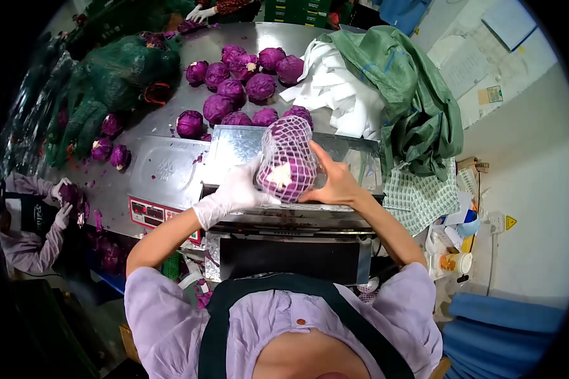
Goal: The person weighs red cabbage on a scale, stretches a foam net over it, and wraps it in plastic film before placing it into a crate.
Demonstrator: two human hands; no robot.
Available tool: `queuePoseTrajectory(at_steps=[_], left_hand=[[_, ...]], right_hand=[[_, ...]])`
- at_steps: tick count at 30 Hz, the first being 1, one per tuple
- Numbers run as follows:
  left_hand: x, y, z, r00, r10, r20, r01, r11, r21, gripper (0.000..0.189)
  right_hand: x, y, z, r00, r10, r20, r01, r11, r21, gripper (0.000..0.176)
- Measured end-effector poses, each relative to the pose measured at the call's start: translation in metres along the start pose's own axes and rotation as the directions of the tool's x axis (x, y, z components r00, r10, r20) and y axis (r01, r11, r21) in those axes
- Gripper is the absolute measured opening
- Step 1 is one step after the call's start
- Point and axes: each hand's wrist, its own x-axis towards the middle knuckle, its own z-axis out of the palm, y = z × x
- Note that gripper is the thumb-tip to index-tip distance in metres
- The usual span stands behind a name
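A red cabbage (pixel 283 180) in a white mesh net is held between my two hands, its pale cut stem facing me. My left hand (pixel 237 189), in a white glove, grips its left side. My bare right hand (pixel 333 180) curves round the right side, thumb low and fingers up along the net. The white net (pixel 291 134) reaches on up beyond the cabbage, with more purple showing through it. Beneath lies a metal-topped machine (pixel 234 148) with a dark front panel.
Several loose red cabbages (pixel 218 108) lie on the steel table (pixel 161 120). A scale (pixel 167 167) stands left, green net sacks (pixel 123 69) beyond it. White netting (pixel 341 95) and a green sack (pixel 398 76) sit right. Another person (pixel 35 215) handles a cabbage at left; gloved hands (pixel 201 12) show behind.
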Motion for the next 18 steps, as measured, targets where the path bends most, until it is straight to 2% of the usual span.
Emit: queuePoseTrajectory(at_steps=[1,3,4,5,7,8,9,10,11,12,13,14,15,16,17,18], left_hand=[[-0.013,0.008,-0.001,0.999,0.047,-0.016,-0.048,0.997,-0.060,0.098],[-0.025,0.025,-0.016,0.999,0.026,0.039,-0.024,0.999,-0.039,0.091],[-0.030,0.032,-0.020,0.999,-0.039,0.004,0.039,0.988,-0.150,0.082],[-0.028,0.036,-0.022,0.995,-0.093,-0.021,0.084,0.962,-0.258,0.073],[-0.003,0.058,-0.051,0.946,-0.303,0.112,0.310,0.949,-0.052,0.075],[0.022,0.046,-0.054,0.923,-0.355,0.150,0.370,0.925,-0.083,0.082],[0.047,0.044,-0.064,0.903,-0.349,0.252,0.388,0.913,-0.126,0.083],[0.068,0.032,-0.060,0.895,-0.323,0.308,0.414,0.857,-0.307,0.080],[0.091,0.018,-0.056,0.898,-0.348,0.270,0.425,0.846,-0.323,0.065],[0.109,0.006,-0.049,0.901,-0.349,0.259,0.428,0.818,-0.386,0.067],[0.128,-0.015,-0.032,0.937,-0.293,0.191,0.350,0.774,-0.528,0.074],[0.141,-0.024,-0.036,0.947,-0.307,0.089,0.320,0.924,-0.211,0.076],[0.149,-0.024,-0.042,0.957,-0.291,-0.006,0.289,0.947,0.137,0.078],[0.157,-0.024,-0.046,0.939,-0.344,-0.016,0.324,0.867,0.378,0.079],[0.149,-0.016,-0.046,0.964,-0.221,-0.147,0.265,0.821,0.505,0.078],[0.144,-0.009,-0.052,0.970,-0.224,-0.094,0.240,0.830,0.503,0.079]], right_hand=[[0.000,-0.007,-0.003,1.000,-0.002,-0.005,0.002,1.000,0.000,0.102],[0.005,-0.020,-0.012,0.983,-0.184,-0.018,0.182,0.980,-0.076,0.099],[0.005,-0.036,-0.022,0.995,0.087,0.041,-0.089,0.995,0.044,0.074],[0.012,-0.042,-0.025,0.995,0.088,0.039,-0.089,0.995,0.042,0.074],[0.030,-0.044,-0.024,0.928,0.372,0.018,-0.359,0.879,0.313,0.051],[0.042,-0.024,-0.027,0.924,0.378,0.063,-0.382,0.900,0.208,0.047],[0.053,0.002,-0.022,0.843,0.522,0.128,-0.537,0.809,0.238,0.051],[0.066,0.016,-0.014,0.733,0.651,0.199,-0.657,0.603,0.452,0.050],[0.078,0.030,-0.007,0.610,0.734,0.299,-0.710,0.339,0.618,0.050],[0.084,0.067,0.002,0.614,0.731,0.299,-0.710,0.345,0.615,0.050],[0.088,0.113,0.015,0.590,0.738,0.326,-0.748,0.349,0.564,0.054],[0.092,0.138,0.020,0.564,0.747,0.353,-0.784,0.351,0.512,0.059],[0.101,0.119,0.012,0.561,0.748,0.355,-0.787,0.350,0.508,0.059],[0.109,0.100,0.001,0.572,0.800,0.180,-0.807,0.588,-0.047,0.060],[0.116,0.074,-0.011,0.651,0.759,0.026,-0.591,0.528,-0.609,0.062],[0.113,0.055,-0.019,0.720,0.694,-0.001,-0.488,0.505,-0.711,0.069]])
